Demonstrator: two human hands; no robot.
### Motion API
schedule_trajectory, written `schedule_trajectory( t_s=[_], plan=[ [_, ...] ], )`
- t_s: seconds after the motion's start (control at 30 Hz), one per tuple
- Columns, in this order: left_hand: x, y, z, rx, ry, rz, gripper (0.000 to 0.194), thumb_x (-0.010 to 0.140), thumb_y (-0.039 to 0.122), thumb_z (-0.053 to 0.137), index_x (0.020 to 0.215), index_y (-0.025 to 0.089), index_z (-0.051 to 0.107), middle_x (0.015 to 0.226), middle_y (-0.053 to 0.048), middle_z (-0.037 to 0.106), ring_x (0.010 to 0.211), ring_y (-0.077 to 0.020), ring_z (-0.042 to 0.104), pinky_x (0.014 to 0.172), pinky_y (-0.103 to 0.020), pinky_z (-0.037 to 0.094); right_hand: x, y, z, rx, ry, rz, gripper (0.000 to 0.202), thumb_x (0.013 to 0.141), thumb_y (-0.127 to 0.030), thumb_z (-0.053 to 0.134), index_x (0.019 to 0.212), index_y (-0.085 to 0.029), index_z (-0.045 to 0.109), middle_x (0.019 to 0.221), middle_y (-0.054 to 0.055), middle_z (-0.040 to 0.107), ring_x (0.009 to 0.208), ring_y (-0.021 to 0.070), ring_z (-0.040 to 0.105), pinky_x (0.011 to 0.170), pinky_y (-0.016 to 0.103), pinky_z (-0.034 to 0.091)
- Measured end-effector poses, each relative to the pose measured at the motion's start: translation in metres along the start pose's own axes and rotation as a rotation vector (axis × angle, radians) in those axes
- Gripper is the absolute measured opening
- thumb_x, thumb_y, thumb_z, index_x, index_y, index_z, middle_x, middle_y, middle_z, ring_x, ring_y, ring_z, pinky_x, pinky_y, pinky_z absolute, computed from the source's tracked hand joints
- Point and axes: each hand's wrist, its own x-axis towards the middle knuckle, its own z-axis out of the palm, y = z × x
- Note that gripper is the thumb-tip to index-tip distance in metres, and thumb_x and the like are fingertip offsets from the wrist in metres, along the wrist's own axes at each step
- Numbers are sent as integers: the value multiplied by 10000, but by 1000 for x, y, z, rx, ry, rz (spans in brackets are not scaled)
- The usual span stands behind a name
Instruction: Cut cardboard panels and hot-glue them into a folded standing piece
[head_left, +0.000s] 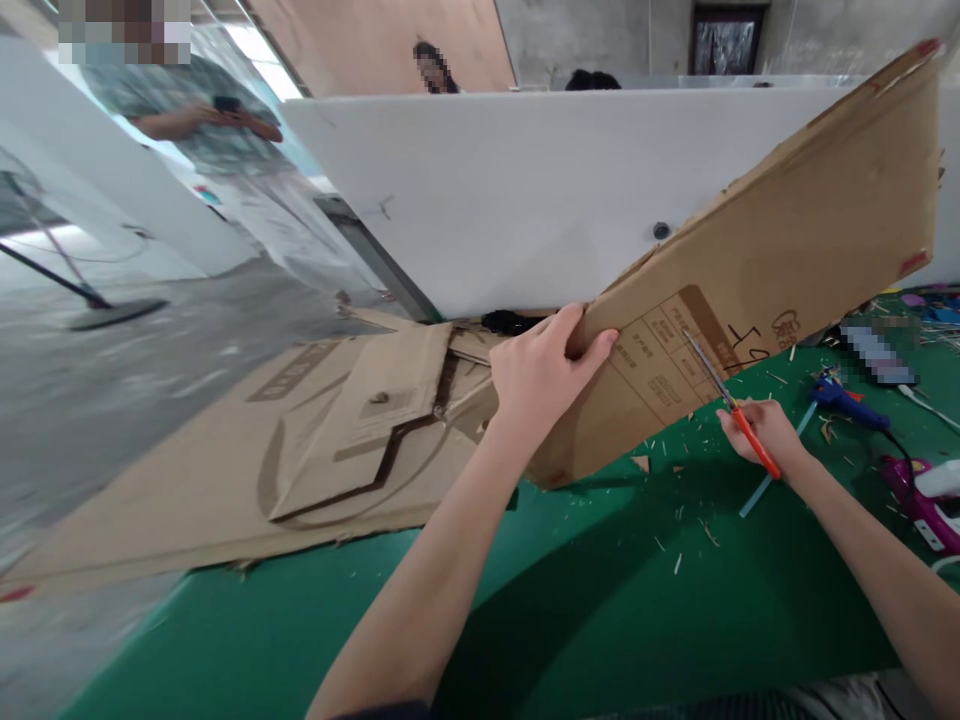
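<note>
My left hand [544,365] grips the near upper edge of a long brown cardboard piece [825,220], its thumb on the printed face. The piece is tilted, rising to the upper right, with its lower edge close to the green tabletop. My right hand [769,440] is closed around scissors [750,440] with orange handles. Their metal blades point up and left across the printed label on the cardboard. Whether the blades cut into it I cannot tell.
More cut cardboard [360,420] lies at the left, overhanging the table [585,620]. A blue glue gun [851,400], a pale blue stick [757,497], a phone [877,355] and a purple power strip [926,505] lie right. A white partition [525,200] stands behind; a person [217,150] stands left.
</note>
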Motion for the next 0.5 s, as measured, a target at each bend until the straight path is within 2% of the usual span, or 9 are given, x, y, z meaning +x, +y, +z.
schedule_trajectory(
  t_s=[0.33,0.5],
  plan=[
    [1,0,-1,-51,-39,-55,379,853,558,492,944,216,627,716,-37,647,693,-211,611,582,-282,267,-3,4,2,80,-19,47,418,857,-386,508,505,-232,345,481,7,496,434,122,457,532,257,378],
    [3,-1,-6,-66,-68,-81,366,836,576,519,878,218,583,613,-3,558,635,-196,577,574,-270,267,-3,3,-5,87,-81,77,432,837,-443,526,505,-232,345,490,6,480,466,137,468,549,262,379]
  ],
)
